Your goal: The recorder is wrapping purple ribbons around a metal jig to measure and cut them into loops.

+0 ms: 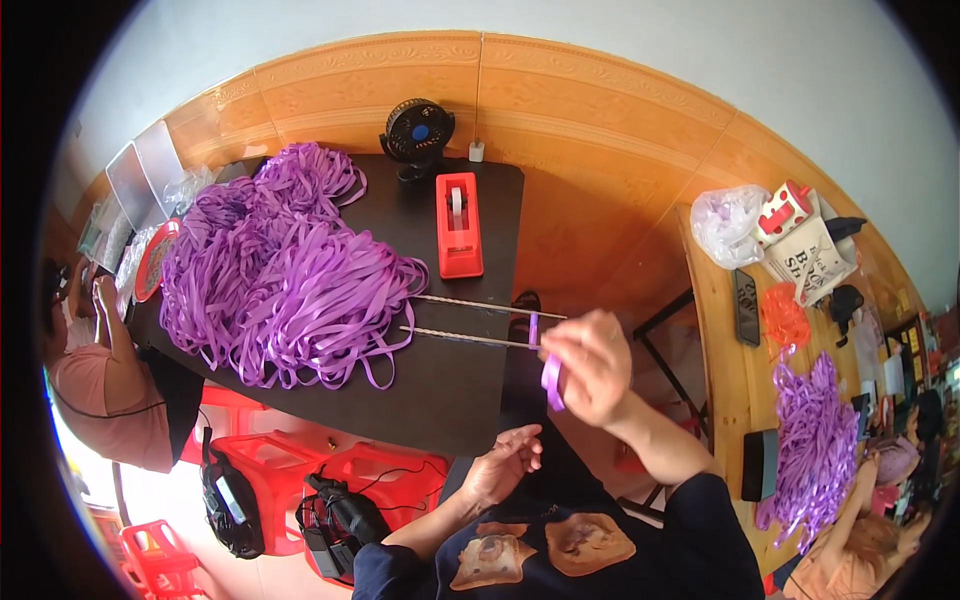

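Observation:
Two thin twisted metal rods (465, 339) stick out past the right edge of the dark table, side by side. A short band of purple ribbon (533, 329) lies across both rods near their outer ends. My right hand (592, 368) is at those ends, its fingers pinched on a purple ribbon loop (552, 383) that hangs below them. Lower and to the left, my left hand (505, 465) is held in front of my body, fingers loosely bent and apart, with nothing visible in it. A big heap of purple ribbon loops (290, 270) covers the table's left part, touching the rods' inner ends.
On the dark table (400, 405) stand a red tape dispenser (460, 235) and a black fan (418, 135). Red stools (375, 470) with black bags are below. A wooden table (725, 380) at right bears more ribbon (815, 440) and a phone (746, 307). People sit at both sides.

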Demonstrator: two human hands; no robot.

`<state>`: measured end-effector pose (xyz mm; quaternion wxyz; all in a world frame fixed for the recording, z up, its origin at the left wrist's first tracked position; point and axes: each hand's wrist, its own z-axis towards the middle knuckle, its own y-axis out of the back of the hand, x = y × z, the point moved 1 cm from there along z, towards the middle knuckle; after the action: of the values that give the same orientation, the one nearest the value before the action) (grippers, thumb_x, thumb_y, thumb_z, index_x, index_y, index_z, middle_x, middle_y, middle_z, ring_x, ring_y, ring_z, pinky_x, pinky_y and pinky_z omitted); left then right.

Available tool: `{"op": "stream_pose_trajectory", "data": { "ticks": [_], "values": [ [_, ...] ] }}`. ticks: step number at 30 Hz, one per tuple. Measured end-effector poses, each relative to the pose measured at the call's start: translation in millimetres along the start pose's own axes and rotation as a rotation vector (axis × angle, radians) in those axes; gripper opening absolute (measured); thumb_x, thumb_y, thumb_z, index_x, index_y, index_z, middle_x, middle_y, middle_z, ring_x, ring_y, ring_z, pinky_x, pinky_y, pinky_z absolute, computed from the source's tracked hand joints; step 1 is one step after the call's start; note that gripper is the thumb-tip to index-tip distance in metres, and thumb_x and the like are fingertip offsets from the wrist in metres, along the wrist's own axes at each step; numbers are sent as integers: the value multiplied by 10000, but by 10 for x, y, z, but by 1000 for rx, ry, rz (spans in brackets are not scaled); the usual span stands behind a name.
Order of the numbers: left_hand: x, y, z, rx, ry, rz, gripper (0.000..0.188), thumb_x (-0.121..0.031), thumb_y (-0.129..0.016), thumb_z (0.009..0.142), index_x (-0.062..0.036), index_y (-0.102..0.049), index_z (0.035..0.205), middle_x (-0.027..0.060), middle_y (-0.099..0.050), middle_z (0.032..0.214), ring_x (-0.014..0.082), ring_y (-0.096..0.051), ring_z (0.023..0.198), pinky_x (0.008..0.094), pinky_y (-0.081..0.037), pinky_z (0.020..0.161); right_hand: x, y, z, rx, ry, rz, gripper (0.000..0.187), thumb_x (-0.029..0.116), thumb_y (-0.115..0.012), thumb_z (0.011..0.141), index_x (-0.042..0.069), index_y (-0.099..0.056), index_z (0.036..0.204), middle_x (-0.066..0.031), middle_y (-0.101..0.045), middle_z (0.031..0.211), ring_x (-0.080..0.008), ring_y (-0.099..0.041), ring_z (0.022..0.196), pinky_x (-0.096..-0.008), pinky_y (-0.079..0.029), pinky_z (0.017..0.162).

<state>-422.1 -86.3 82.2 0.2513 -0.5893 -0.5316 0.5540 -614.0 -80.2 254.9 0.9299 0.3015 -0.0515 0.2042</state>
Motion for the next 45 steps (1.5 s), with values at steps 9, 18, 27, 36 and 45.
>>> {"op": "stream_pose_trajectory", "data": {
  "ticks": [9,18,27,36,45],
  "values": [
    [-27,-95,682,-119,-152,285,326,-173,-525,975,-25,-546,1264,65,-645,997,135,-613,785,242,-461,699,-1417,-610,130,71,-762,740,148,57,-639,893,-65,-678,818,-38,-624,748,-81,-565,707,-226,-437,647],
    [-214,-226,1273,-342,-592,560,396,-127,-514,972,-31,-455,1352,70,-571,1186,121,-540,1006,253,-409,882,-1761,-1110,-554,188,-1182,950,128,49,-636,877,-35,-708,814,-66,-687,762,-93,-609,692,-241,-477,657],
    [-421,-372,1511,-373,-909,645,307,-172,-476,1009,12,-518,1251,86,-566,1196,159,-529,1083,277,-422,917,-928,-968,-769,242,-1676,1127,179,135,-612,897,22,-700,788,-49,-660,706,-117,-626,631,-239,-491,565],
    [-224,-437,1138,-405,-470,314,167,-161,-524,981,-36,-630,1015,10,-623,812,63,-505,606,208,-379,509,-573,-833,-1610,101,-1697,1271,182,205,-603,921,71,-693,837,-2,-653,732,-44,-547,582,-217,-398,469],
    [59,-328,653,-442,-526,509,196,-153,-549,967,8,-655,1001,13,-627,767,59,-524,685,203,-395,655,-146,-461,-1568,-191,-905,322,105,-42,-630,806,-11,-657,903,-80,-631,786,-178,-591,713,-273,-460,657]
  ]
}}
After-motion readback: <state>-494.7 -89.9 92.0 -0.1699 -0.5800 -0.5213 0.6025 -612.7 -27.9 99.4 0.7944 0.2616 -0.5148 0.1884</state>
